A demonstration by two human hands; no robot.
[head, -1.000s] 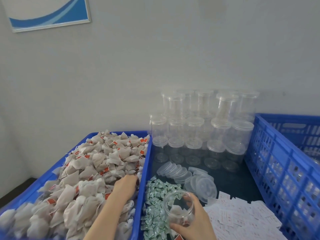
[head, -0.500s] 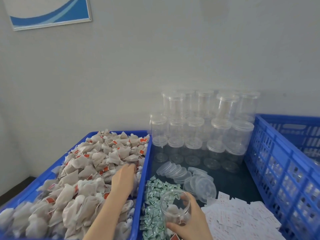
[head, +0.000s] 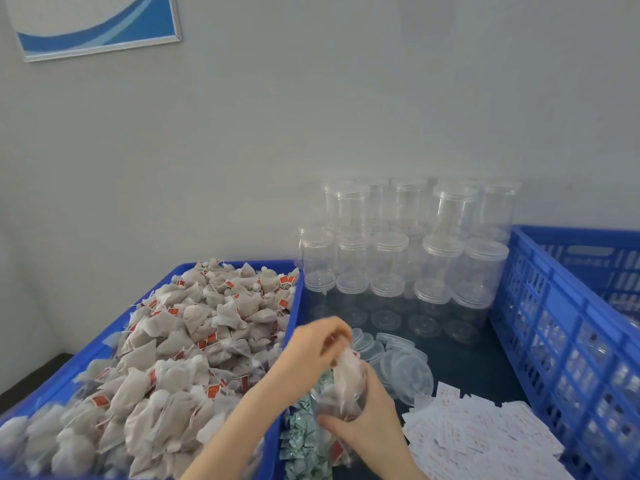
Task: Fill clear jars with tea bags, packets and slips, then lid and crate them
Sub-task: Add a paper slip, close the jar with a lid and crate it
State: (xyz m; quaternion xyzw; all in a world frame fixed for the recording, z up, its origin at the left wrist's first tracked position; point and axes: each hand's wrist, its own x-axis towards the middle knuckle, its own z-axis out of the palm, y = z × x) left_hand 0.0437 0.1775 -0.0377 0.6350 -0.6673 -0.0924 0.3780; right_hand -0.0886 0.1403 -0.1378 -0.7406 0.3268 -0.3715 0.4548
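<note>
My right hand grips a clear jar low in the middle, tilted toward the left. My left hand is just above the jar's mouth and pinches a tea bag that hangs into the opening. The blue tray at left is heaped with tea bags bearing red tags. Small green packets lie beside the tray. White slips with red print spread to the right of my right hand.
Stacked clear jars stand against the wall at the back. Loose clear lids lie in front of them. A blue slatted crate fills the right side. A framed blue picture hangs at upper left.
My left hand left the tea bag heap and came right to the jar's mouth with a tea bag. My right hand raised the jar slightly.
</note>
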